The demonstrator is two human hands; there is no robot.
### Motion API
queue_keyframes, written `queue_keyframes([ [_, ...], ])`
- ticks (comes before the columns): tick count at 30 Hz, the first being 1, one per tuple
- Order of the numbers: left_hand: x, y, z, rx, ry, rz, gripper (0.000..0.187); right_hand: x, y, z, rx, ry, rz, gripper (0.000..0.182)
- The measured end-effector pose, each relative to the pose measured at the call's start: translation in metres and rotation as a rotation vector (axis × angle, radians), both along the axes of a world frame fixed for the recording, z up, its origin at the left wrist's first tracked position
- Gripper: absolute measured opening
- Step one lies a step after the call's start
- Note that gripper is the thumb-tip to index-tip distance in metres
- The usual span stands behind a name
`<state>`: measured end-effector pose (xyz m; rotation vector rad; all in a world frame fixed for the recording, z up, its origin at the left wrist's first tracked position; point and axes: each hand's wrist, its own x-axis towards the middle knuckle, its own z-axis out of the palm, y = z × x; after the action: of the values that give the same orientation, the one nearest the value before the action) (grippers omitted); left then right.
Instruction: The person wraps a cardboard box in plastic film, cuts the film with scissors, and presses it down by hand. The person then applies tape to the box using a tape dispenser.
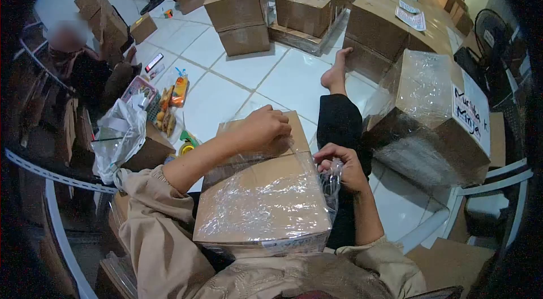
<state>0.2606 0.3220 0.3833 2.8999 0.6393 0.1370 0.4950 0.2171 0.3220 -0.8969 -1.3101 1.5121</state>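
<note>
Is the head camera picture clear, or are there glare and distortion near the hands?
Head view: fisheye bends the edges, with dark vignette corners; the plastic wrap on the cardboard box shows white glare; left hand and right hand are sharp; the person at far left is blurred.

A cardboard box [263,197] rests on your lap, dead centre. Your left hand [264,127] lies on its far top edge at twelve o'clock; your right hand [341,166] sits just beside its right edge at two o'clock, pinching the plastic wrap [330,181] there. At three o'clock, beyond your outstretched leg [338,115], stands a wrapped box [432,118]. At nine o'clock a plastic bag [117,135] sits atop another box, with snack packets [169,101] behind it. Stacked cartons [237,13] stand well apart at twelve o'clock.
</note>
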Motion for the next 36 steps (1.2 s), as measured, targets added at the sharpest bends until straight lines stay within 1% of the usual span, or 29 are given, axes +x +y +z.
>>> queue_keyframes([
  [1, 0.001, 0.004, -0.001, 0.027, -0.009, 0.001, 0.011, -0.003, 0.002, 0.005, 0.075, -0.010, -0.010, 0.020],
  [2, 0.000, 0.009, -0.002, 0.021, 0.001, -0.003, 0.011, -0.006, 0.005, 0.010, 0.110, -0.012, -0.017, 0.020],
  [3, 0.001, 0.011, 0.007, -0.024, -0.049, 0.022, 0.012, -0.009, 0.008, 0.015, 0.145, -0.014, -0.023, 0.020],
  [5, 0.004, 0.018, 0.012, -0.072, -0.096, 0.051, 0.014, -0.016, 0.015, 0.025, 0.091, -0.156, -0.025, 0.020],
  [6, 0.006, 0.022, 0.012, 0.016, -0.142, -0.027, 0.009, -0.020, 0.017, 0.034, 0.146, -0.244, -0.035, 0.019],
  [7, 0.010, 0.023, 0.016, 0.105, -0.190, -0.104, 0.005, -0.023, 0.019, 0.045, 0.146, -0.243, -0.032, 0.019],
  [9, 0.016, 0.023, 0.022, 0.152, -0.143, -0.113, 0.007, -0.027, 0.021, 0.062, 0.134, -0.529, 0.031, 0.019],
  [11, 0.017, 0.025, 0.025, 0.153, -0.006, -0.091, 0.013, -0.027, 0.025, 0.057, 0.170, -0.531, 0.060, 0.019],
  [13, 0.007, 0.032, 0.019, 0.176, 0.036, -0.044, 0.013, -0.027, 0.027, 0.052, 0.210, -0.533, 0.092, 0.020],
  [14, -0.001, 0.037, 0.014, 0.200, 0.083, -0.003, 0.012, -0.027, 0.026, 0.051, 0.159, -0.476, 0.014, 0.020],
  [16, -0.016, 0.053, -0.009, 0.224, 0.117, 0.056, 0.010, -0.024, 0.026, 0.048, 0.118, -0.421, -0.055, 0.020],
  [17, -0.024, 0.062, -0.021, 0.241, 0.152, 0.104, 0.009, -0.022, 0.026, 0.047, 0.056, -0.347, -0.097, 0.019],
  [18, -0.029, 0.067, -0.019, 0.245, 0.147, 0.110, 0.009, -0.021, 0.025, 0.046, 0.026, -0.313, -0.118, 0.019],
  [20, -0.035, 0.077, -0.018, 0.066, 0.121, 0.294, 0.012, -0.020, 0.024, 0.043, 0.010, -0.276, -0.180, 0.019],
  [21, -0.035, 0.080, -0.016, 0.068, 0.115, 0.296, 0.012, -0.019, 0.025, 0.042, 0.024, -0.273, -0.223, 0.019],
  [23, -0.034, 0.085, -0.013, 0.084, -0.137, 0.326, 0.004, -0.017, 0.026, 0.042, 0.037, -0.338, -0.205, 0.020],
  [24, -0.030, 0.087, -0.010, 0.145, -0.136, 0.327, 0.004, -0.016, 0.027, 0.043, 0.047, -0.397, -0.189, 0.021],
  [25, -0.025, 0.091, -0.010, 0.145, -0.142, 0.330, 0.004, -0.017, 0.031, 0.043, 0.050, -0.403, -0.187, 0.021],
  [26, -0.020, 0.094, -0.008, 0.208, -0.142, 0.292, 0.006, -0.021, 0.039, 0.045, 0.117, -0.480, -0.219, 0.022],
  [27, -0.015, 0.096, -0.008, 0.271, -0.142, 0.254, 0.009, -0.026, 0.048, 0.048, 0.167, -0.531, -0.249, 0.028],
  [28, -0.010, 0.096, -0.005, 0.272, -0.147, 0.254, 0.009, -0.032, 0.056, 0.051, 0.216, -0.583, -0.281, 0.035],
  [29, -0.004, 0.096, -0.001, 0.169, -0.143, 0.296, 0.014, -0.037, 0.064, 0.053, 0.220, -0.588, -0.282, 0.035],
  [30, -0.001, 0.096, 0.005, 0.067, -0.138, 0.338, 0.022, -0.041, 0.073, 0.054, 0.233, -0.710, -0.235, 0.042],
  [31, -0.002, 0.094, 0.009, 0.072, -0.141, 0.339, 0.022, -0.045, 0.082, 0.054, 0.245, -0.828, -0.186, 0.049],
  [32, -0.009, 0.091, 0.013, 0.030, -0.186, 0.352, 0.033, -0.050, 0.089, 0.055, 0.251, -0.826, -0.186, 0.049],
  [33, -0.018, 0.089, 0.015, -0.014, -0.226, 0.367, 0.046, -0.055, 0.096, 0.055, 0.252, -0.915, -0.138, 0.048],
  [34, -0.030, 0.092, 0.011, -0.068, -0.166, 0.426, 0.069, -0.058, 0.101, 0.054, 0.252, -1.000, -0.089, 0.048],
  [35, -0.043, 0.092, 0.006, -0.171, -0.105, 0.463, 0.074, -0.060, 0.106, 0.049, 0.253, -0.990, -0.087, 0.048],
  [36, -0.055, 0.088, 0.007, -0.191, 0.096, 0.503, 0.074, -0.062, 0.111, 0.043, 0.319, -1.030, -0.048, 0.048],
])
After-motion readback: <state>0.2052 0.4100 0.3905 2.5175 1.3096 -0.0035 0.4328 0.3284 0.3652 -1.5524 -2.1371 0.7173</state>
